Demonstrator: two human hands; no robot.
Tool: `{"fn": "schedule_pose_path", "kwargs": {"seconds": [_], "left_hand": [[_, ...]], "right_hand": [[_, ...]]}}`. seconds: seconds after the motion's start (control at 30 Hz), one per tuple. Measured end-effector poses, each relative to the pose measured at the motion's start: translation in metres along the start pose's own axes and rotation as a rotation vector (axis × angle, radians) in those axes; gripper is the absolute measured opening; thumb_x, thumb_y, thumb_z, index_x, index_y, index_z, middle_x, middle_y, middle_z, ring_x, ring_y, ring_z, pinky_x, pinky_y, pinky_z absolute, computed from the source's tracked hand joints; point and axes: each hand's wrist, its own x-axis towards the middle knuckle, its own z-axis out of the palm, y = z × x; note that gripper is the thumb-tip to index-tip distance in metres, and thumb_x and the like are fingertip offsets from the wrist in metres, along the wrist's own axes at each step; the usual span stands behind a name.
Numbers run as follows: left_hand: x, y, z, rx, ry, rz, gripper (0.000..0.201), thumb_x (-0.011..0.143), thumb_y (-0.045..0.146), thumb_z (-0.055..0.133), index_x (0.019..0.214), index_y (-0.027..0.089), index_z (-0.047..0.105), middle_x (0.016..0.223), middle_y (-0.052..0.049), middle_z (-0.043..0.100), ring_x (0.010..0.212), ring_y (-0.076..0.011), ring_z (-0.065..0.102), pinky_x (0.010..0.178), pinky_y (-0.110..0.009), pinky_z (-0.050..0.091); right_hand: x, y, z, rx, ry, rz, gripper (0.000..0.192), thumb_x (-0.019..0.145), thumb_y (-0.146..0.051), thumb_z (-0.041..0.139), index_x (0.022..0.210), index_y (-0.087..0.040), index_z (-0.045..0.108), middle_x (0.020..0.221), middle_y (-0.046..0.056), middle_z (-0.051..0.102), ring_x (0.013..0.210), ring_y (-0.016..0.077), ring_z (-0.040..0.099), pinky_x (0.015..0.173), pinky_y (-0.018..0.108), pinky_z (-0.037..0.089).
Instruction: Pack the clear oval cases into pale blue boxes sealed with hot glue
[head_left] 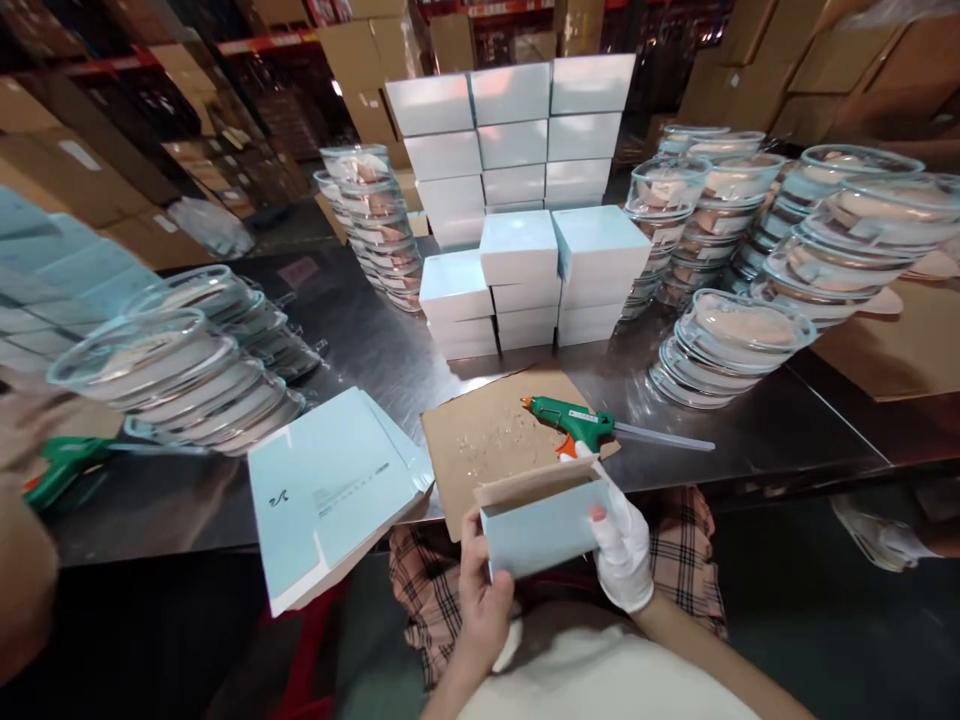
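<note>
beside the brown cardboard sheet, you hold a pale blue box; your right hand wears a white glove, above it lies a green, orange-tipped glue gun.

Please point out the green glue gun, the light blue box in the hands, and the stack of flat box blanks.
green glue gun (581,420), head view, on its body.
light blue box (540,525), head view, on its front wall.
flat box blanks (330,490), head view, on the top sheet.
</note>
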Motion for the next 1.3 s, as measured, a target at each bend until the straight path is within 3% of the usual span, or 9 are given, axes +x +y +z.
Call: {"fn": "schedule_pose_path", "kwargs": {"seconds": [0.1,0.2,0.3,0.4,0.53,0.7,0.83,0.97,1.3], "left_hand": [[0.003,0.007,-0.004,0.061,-0.073,0.165,0.047,0.100,0.056,0.056,0.138,0.028,0.053,0.141,-0.018,0.058,0.127,-0.0286,0.065,0.096,-0.041,0.059],[0.010,0.011,-0.025,0.139,-0.219,0.237,0.037,0.092,0.043,0.075,0.123,0.029,0.063,0.134,-0.013,0.063,0.114,-0.0256,0.070,0.088,-0.036,0.060],[0.015,0.001,-0.049,0.162,-0.063,0.136,0.028,0.087,0.037,0.079,0.111,0.025,0.070,0.125,-0.010,0.067,0.111,-0.0241,0.070,0.089,-0.033,0.058],[0.016,-0.015,-0.056,0.140,0.057,0.025,0.026,0.086,0.037,0.079,0.107,0.023,0.071,0.115,-0.008,0.071,0.111,-0.0245,0.070,0.092,-0.033,0.057],[0.018,-0.029,-0.045,0.132,0.075,-0.061,0.026,0.086,0.041,0.079,0.104,0.023,0.072,0.108,-0.007,0.072,0.110,-0.0252,0.069,0.094,-0.035,0.055],[0.025,-0.023,-0.028,0.085,0.127,-0.197,0.031,0.087,0.051,0.074,0.102,0.023,0.072,0.103,-0.005,0.073,0.100,-0.0234,0.069,0.087,-0.033,0.055],[0.037,-0.010,-0.014,0.060,0.081,-0.276,0.031,0.087,0.049,0.074,0.105,0.023,0.073,0.106,-0.006,0.075,0.098,-0.0232,0.070,0.083,-0.032,0.055],[0.049,0.001,0.002,0.084,0.056,-0.220,0.031,0.087,0.047,0.075,0.107,0.023,0.074,0.105,-0.006,0.074,0.098,-0.0237,0.069,0.088,-0.035,0.055],[0.052,0.014,0.025,0.130,0.011,-0.043,0.022,0.091,0.038,0.074,0.109,0.024,0.072,0.108,-0.007,0.076,0.111,-0.0268,0.068,0.098,-0.040,0.052]], "right_hand": [[0.005,-0.013,0.006,0.081,0.141,0.070,0.046,0.090,-0.041,0.071,0.133,-0.029,0.060,0.155,0.010,0.057,0.127,0.0264,0.065,0.101,0.040,0.058],[0.021,-0.019,-0.005,0.025,0.086,0.146,0.047,0.090,-0.043,0.066,0.133,-0.031,0.052,0.153,0.011,0.057,0.108,0.0219,0.071,0.082,0.034,0.061],[0.053,-0.018,-0.023,-0.388,0.032,0.272,0.038,0.094,-0.054,0.053,0.115,-0.023,0.060,0.120,0.013,0.074,0.095,0.0250,0.073,0.082,0.038,0.058],[0.090,-0.012,-0.027,-0.764,0.007,0.487,0.036,0.075,-0.050,0.078,0.088,-0.020,0.064,0.100,0.016,0.075,0.109,0.0362,0.070,0.096,0.046,0.051],[0.114,0.002,-0.023,-0.794,-0.034,0.633,0.033,0.058,-0.029,0.088,0.077,-0.017,0.064,0.095,0.020,0.076,0.110,0.0402,0.070,0.093,0.044,0.051],[0.102,0.000,-0.029,-0.485,-0.011,0.592,0.036,0.070,-0.054,0.072,0.070,-0.020,0.059,0.058,0.004,0.064,0.059,0.0220,0.064,0.056,0.032,0.050],[0.085,-0.027,-0.025,-0.260,0.118,0.423,0.050,0.068,-0.065,0.072,0.089,-0.022,0.057,0.071,0.002,0.071,0.059,0.0159,0.063,0.054,0.027,0.052],[0.063,-0.057,-0.024,-0.003,-0.038,0.376,0.044,0.074,-0.054,0.080,0.095,-0.018,0.067,0.067,0.002,0.069,0.053,0.0136,0.058,0.050,0.026,0.050],[0.015,-0.047,-0.025,-0.542,-0.301,-0.039,0.017,0.081,-0.039,0.074,0.080,-0.023,0.069,0.075,0.004,0.072,0.067,0.0223,0.069,0.066,0.035,0.060]]}}
